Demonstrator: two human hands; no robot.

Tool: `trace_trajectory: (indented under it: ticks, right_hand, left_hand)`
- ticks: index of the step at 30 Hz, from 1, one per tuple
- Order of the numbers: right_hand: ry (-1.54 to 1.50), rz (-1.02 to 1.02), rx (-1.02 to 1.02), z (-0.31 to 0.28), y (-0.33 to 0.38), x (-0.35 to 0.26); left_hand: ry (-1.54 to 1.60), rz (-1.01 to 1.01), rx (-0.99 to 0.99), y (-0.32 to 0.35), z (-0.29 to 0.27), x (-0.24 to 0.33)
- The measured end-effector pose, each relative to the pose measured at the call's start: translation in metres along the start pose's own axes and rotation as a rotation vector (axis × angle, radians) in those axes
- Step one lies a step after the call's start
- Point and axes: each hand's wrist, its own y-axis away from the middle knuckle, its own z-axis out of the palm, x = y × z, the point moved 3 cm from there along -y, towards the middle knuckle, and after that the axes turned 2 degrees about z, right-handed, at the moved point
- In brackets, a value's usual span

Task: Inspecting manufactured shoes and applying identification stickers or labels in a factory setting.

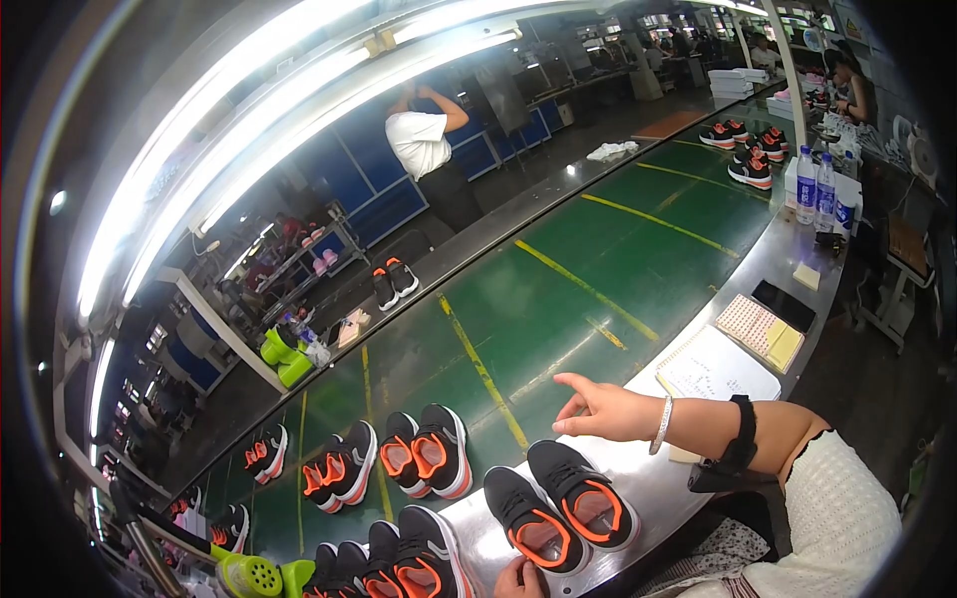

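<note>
Head view: the green conveyor belt (588,269) is the biggest thing we have, with the metal ledge (634,466) along our side of it. Our work is the near pair of black shoes (571,476) with orange collars, standing side by side on that ledge, toes toward the belt. Left hand (519,579) is at the heel of the left shoe; the frame edge cuts it off, so we can't tell whether its fingers pinch or only rest there. Right hand (605,410) is empty, above the belt edge just beyond the toes: index finger out, the others curled. To do this well, we'd steady the heel from outside, not pull on the soft collar, leave both soles flat, and swing the right hand clear of the toes so neither shoe gets knocked. Containers, large to small: white stacked boxes (732,84) at the far end, contents not visible; a white box (791,187) on the ledge, inside hidden from us; in front of it two clear bottles (805,186) with purple-blue labels, upright, fill level too small to read. Smallest, the shoe openings: pale insoles (545,539) show inside the near pair.
</note>
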Motion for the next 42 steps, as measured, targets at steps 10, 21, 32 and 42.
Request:
trace_trajectory:
  ticks: [10,21,32,42]
  right_hand:
    - [0.015,0.132,-0.117,0.02,0.013,0.044]
    - [-0.019,0.261,-0.226,0.047,0.024,0.099]
    - [-0.154,0.336,-0.152,0.068,0.022,0.127]
    - [-0.105,0.319,-0.159,0.074,0.02,0.135]
  left_hand:
    - [0.021,-0.043,-0.021,-0.001,-0.001,-0.004]
    - [0.007,-0.041,-0.036,-0.001,-0.002,-0.005]
    - [0.045,-0.071,-0.057,-0.003,-0.003,-0.013]
    - [0.074,-0.101,-0.054,-0.002,-0.004,-0.021]
